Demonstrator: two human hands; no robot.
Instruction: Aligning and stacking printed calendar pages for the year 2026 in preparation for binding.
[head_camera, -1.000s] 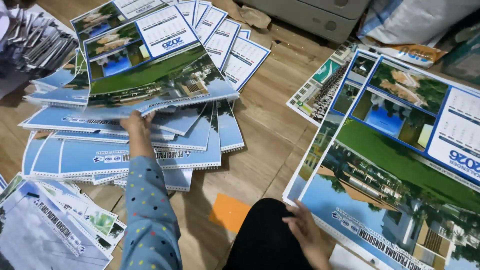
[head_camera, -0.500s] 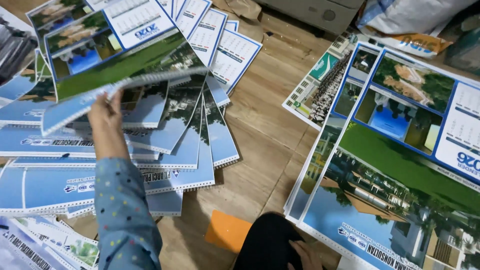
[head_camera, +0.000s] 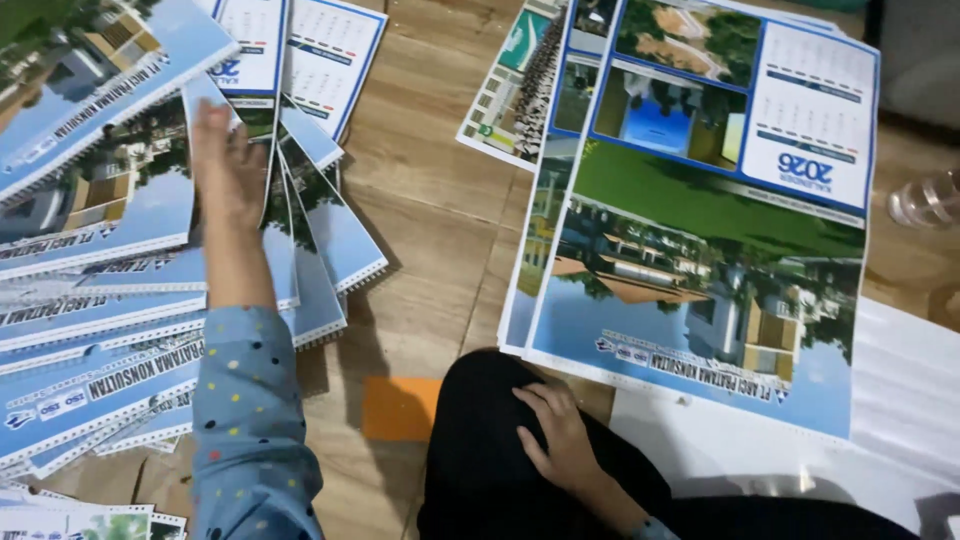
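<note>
Since half a second ago our left hand (head_camera: 225, 170) has let the lifted calendar down onto the fanned calendars (head_camera: 120, 290) and now rests flat on them, fingers (head_camera: 205, 115) spread and loose, gripping nothing, while the view has swung right and brought the big calendar stack (head_camera: 700, 220) nearer the middle. We take that stack as our landmark: it lies on the wooden floor (head_camera: 430, 220), its top sheet showing photographs of buildings, grass and water, with a white date panel at its far right corner. Left of the stack, across a strip of bare floor, the fanned calendars overlap one another in a slanting spread, their spiral-bound edges pointing toward the stack. Our left hand lies on the upper part of that spread, the dotted blue sleeve (head_camera: 250, 420) running back toward us. Just below the stack's near edge our right hand (head_camera: 560, 435) sits on our black-clad knee (head_camera: 490, 450), fingers slack and holding nothing, close to the stack's edge but not touching it. An orange card (head_camera: 400, 408) lies on the floor left of the knee, between the stack and the fan. Right of the stack a clear plastic bottle (head_camera: 925, 200) lies by the frame's edge, and white sheets (head_camera: 900, 400) spread out beneath the stack's near right corner.
</note>
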